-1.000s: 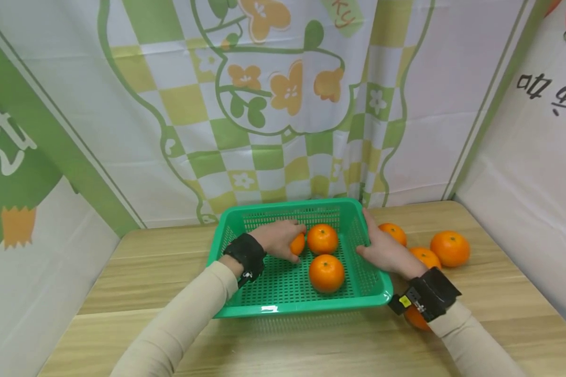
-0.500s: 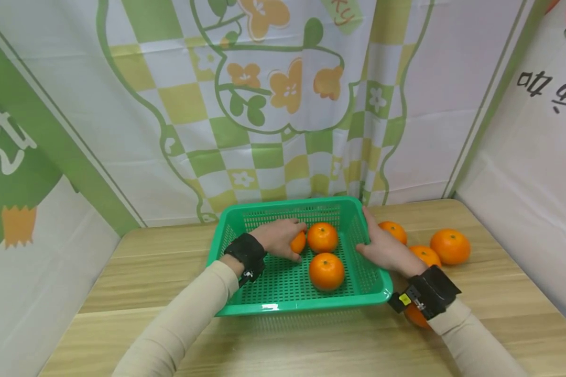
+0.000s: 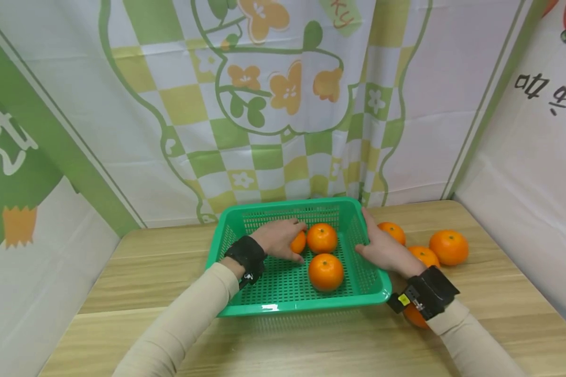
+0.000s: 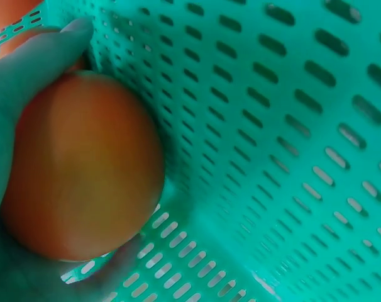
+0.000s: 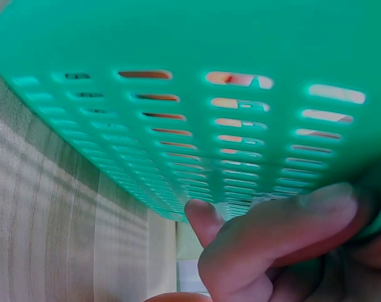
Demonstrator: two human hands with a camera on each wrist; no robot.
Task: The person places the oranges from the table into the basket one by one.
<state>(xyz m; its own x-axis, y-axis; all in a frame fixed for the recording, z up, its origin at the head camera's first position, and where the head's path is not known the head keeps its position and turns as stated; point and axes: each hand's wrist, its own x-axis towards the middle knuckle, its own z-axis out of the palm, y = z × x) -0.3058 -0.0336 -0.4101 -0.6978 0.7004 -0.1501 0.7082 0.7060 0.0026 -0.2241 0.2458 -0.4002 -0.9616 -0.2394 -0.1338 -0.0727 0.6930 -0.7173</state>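
Under the left hand (image 3: 279,239), a half-hidden orange (image 3: 298,243).

Bare surface (image 3: 311,345) is left open at 6 and 9 o'clock of the basket (image 3: 302,309), while passage at 3 o'clock is blocked by loose oranges (image 3: 448,247) and at 12 o'clock by the backdrop (image 3: 283,131).
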